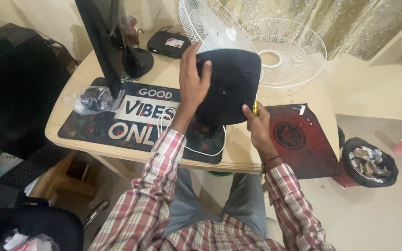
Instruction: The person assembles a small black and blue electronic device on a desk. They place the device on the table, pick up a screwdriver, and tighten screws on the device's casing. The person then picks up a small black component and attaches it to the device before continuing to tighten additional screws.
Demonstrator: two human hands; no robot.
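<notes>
1. Two hands work on a black fan base (229, 86), a rounded dark slab held tilted up off the tabletop (164, 76) so that its flat underside faces the camera.
2. The left hand (192, 81) is spread against the left edge of the fan base, its fingers curled over the upper rim and the thumb pressed on the dark face, gripping it.
3. The right hand (256, 122) is at the lower right corner of the fan base, closed around a thin tool with a yellow handle (255, 108) that touches the base's edge; what kind of tool it is cannot be told.
4. Behind the fan base, two white wire fan guards (284, 51) are set on the tabletop, one lying flat and one tilted upright.
5. Below the fan base, a white cord (166, 118) loops across a large dark desk mat (131, 116) with pale lettering.
6. Left of the fan base stands a dark monitor (103, 42) on a round foot, with a small black box (168, 44) behind it and a clear plastic bag (94, 98) holding dark parts just beside it.
7. Right of the fan base, a red-and-black mat (298, 139) hangs over the tabletop's edge, and a black bin (368, 162) full of scraps stands on the floor further right.
</notes>
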